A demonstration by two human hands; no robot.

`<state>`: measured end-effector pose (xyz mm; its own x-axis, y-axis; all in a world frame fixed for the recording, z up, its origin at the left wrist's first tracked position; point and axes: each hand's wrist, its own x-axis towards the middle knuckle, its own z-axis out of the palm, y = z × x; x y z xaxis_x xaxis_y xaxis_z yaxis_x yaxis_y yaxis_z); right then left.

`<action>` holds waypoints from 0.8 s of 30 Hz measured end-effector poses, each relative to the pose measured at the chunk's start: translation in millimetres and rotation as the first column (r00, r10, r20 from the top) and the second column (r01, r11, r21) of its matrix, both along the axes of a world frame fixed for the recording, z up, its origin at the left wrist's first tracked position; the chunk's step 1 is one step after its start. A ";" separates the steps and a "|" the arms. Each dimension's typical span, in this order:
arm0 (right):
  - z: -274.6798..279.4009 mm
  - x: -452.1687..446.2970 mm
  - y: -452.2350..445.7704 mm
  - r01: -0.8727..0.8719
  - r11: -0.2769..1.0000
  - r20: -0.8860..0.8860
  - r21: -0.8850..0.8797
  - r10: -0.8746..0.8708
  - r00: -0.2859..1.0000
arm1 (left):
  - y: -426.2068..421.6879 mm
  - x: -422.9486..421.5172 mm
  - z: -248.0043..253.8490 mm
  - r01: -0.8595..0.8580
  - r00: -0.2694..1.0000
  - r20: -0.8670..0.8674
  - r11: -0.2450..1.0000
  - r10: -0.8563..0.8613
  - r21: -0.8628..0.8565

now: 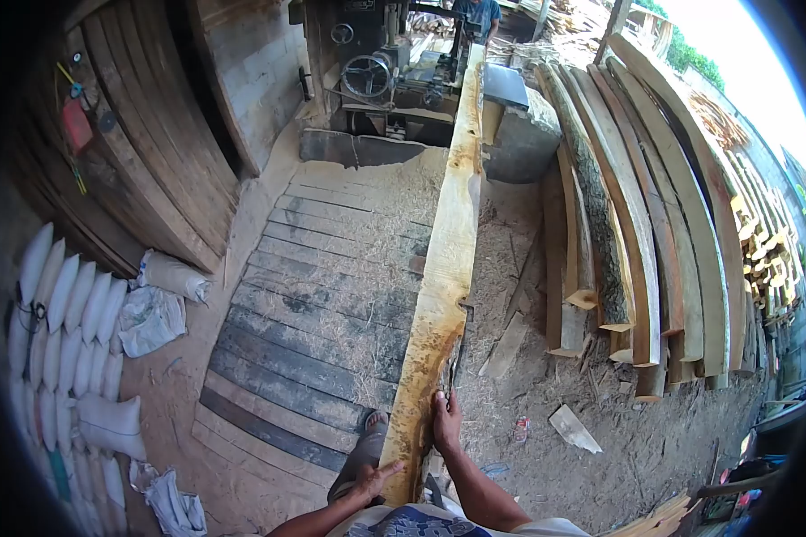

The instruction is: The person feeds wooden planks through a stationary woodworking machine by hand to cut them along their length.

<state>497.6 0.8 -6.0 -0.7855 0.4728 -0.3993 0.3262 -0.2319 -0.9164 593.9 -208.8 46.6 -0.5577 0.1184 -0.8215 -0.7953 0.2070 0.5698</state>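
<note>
A long wooden plank (pixel 452 233) runs from my body up to the sawing machine (pixel 398 76) at the top. My left hand (pixel 373 481) holds the plank's left edge near its close end, thumb lying on the top face. Farther up, on the right edge beside a dark, rough notch, my right hand (pixel 447 422) grips the board with its fingers against the side. The near part of the plank is stained yellow-brown.
Beyond the machine stands another person (pixel 484 13). Long boards (pixel 640 215) are stacked at the right, and white sacks (pixel 76 295) at the left. Wooden slats (pixel 304 313) with sawdust cover the floor; a wood scrap (pixel 574 429) lies at the right.
</note>
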 end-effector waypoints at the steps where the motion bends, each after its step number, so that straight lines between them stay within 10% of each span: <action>1: 2.5 -18.1 6.5 0.006 1.000 -0.011 -0.023 -0.006 1.000 | 7.4 -20.4 3.6 0.004 1.000 0.010 1.000 -0.004 0.002; 10: 7.5 -228.2 84.7 0.022 0.999 -0.021 -0.042 -0.023 1.000 | 88.0 -217.6 -37.5 -0.062 0.987 -0.136 0.985 0.084 0.161; 17: -6.2 -390.7 148.7 0.050 0.997 -0.022 -0.059 -0.051 0.998 | 156.8 -410.8 29.1 0.132 0.991 -0.031 0.991 -0.131 0.018; 24: -8.0 -533.1 205.9 0.039 0.995 -0.063 -0.092 -0.045 0.997 | 210.2 -529.0 -42.0 0.003 0.995 -0.095 0.992 0.008 0.123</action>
<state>-35.5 206.7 -14.0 -0.7914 0.4703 -0.3905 0.2548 -0.3269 -0.9101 64.8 1.4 4.7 -0.6332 0.2140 -0.7438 -0.7366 0.1285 0.6640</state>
